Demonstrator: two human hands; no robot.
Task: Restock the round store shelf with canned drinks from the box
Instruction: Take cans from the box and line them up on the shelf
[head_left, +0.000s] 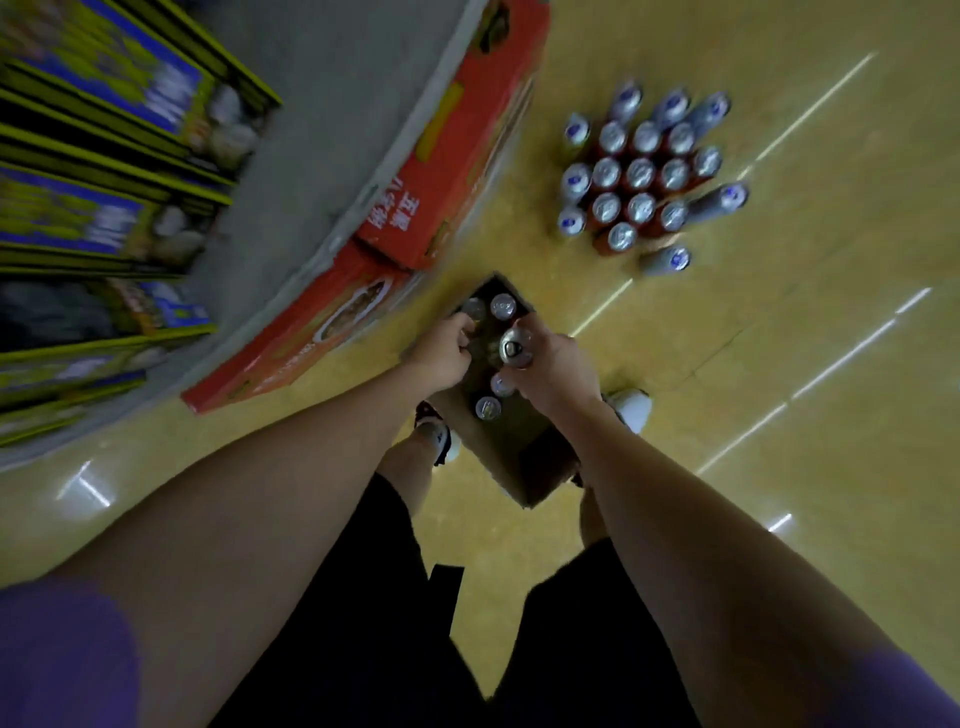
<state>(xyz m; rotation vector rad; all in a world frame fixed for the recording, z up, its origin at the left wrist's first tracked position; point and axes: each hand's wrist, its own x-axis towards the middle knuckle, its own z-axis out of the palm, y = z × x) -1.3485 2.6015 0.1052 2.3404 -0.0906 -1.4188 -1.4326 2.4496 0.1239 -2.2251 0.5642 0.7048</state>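
Box on floor between feet, several cans left at its far end; right hand grips can just above them; left hand curls on another inside. Shelf base beside box looks unstocked; task judged early.

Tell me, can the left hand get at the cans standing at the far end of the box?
Probably yes. The left hand is already down in the open-topped box, fingers curled among the cans, and the far-end cans stand just beyond its knuckles with nothing covering them.

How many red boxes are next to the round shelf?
2: one red box leans against the shelf's curved base, the other lies below it, nearer the hands. More may be hidden.
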